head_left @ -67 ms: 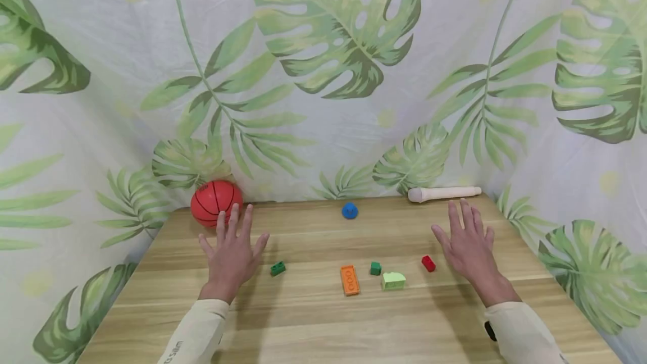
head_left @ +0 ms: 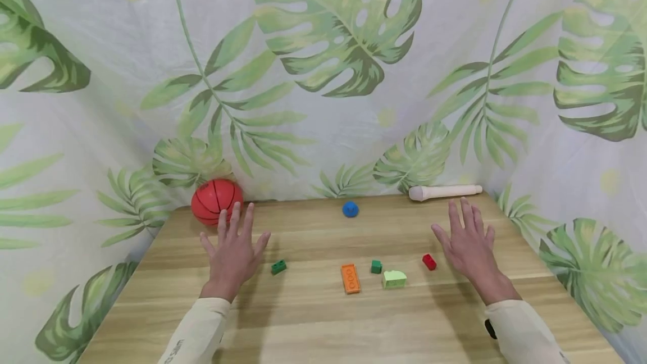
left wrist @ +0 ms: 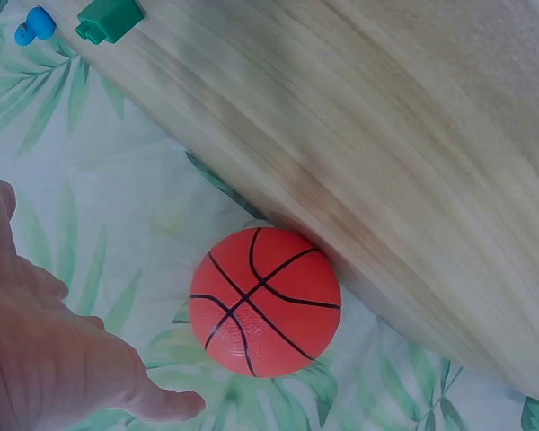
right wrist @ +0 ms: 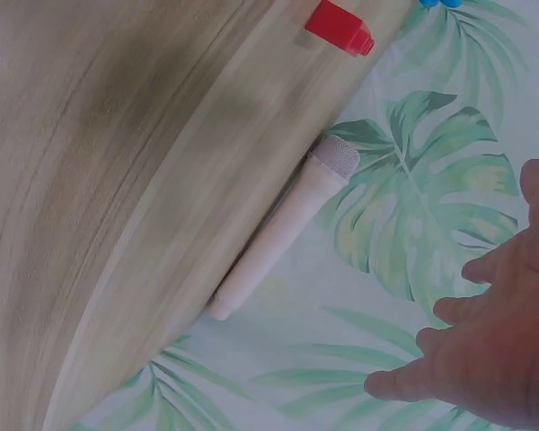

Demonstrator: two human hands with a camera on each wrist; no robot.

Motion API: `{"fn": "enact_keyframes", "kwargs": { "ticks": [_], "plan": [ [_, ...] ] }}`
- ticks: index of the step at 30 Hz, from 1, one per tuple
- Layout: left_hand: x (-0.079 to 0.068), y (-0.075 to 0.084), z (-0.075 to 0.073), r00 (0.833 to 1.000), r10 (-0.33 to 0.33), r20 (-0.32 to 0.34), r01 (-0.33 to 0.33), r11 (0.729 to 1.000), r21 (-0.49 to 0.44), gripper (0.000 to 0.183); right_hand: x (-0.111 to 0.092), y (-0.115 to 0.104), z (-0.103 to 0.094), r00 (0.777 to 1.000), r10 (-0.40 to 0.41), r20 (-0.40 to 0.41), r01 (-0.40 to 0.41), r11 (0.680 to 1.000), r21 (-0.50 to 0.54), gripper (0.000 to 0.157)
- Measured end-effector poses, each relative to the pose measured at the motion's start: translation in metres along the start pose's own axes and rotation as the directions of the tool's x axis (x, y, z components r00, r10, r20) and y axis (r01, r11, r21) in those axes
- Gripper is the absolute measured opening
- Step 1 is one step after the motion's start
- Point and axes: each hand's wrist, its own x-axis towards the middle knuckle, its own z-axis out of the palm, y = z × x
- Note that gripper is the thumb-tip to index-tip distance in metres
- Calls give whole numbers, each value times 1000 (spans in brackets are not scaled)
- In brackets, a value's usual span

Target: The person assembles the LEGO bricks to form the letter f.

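Note:
Fingers spread, my left hand (head_left: 232, 260) hovers over the left of the table with nothing in it. Just beyond its fingertips is a red ball with black lines (head_left: 214, 200), and a dark green toy brick (head_left: 278, 267) lies to its right. My right hand (head_left: 470, 251), also spread and holding nothing, is over the right side. A small red brick (head_left: 429, 262) lies left of it, and a pale pink microphone (head_left: 445, 192) lies beyond its fingers. Between the hands are an orange brick (head_left: 350, 278), a green brick (head_left: 376, 266) and a light green brick (head_left: 394, 279).
A small blue toy piece (head_left: 350, 209) sits near the back edge of the wooden table (head_left: 323, 330). Behind the table hangs a leaf-printed cloth (head_left: 333, 128), which also runs along both sides.

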Motion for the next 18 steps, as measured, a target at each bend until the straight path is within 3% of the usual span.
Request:
{"fn": "enact_keyframes", "kwargs": {
  "ticks": [7, 11, 14, 18],
  "plan": [
    [0, 7, -1, 999, 27, -23, -27, 1000, 6, 74, 1, 4, 2, 996, -56, -70, 57, 998, 18, 69],
    [-2, 9, 3, 997, 68, 21, -66, 996, -55, 65, -1, 15, 5, 990, -108, -88, 117, 987, 111, 61],
    [-4, 8, 8, 984, 112, 136, -83, 976, -200, 57, -3, 25, 4, 995, -98, 15, 93, 976, 199, 52],
    [-5, 3, 18, 931, 176, 320, -49, 928, -369, 64, -4, 45, 2, 972, -43, 232, -15, 970, 243, 43]
  ]
}}
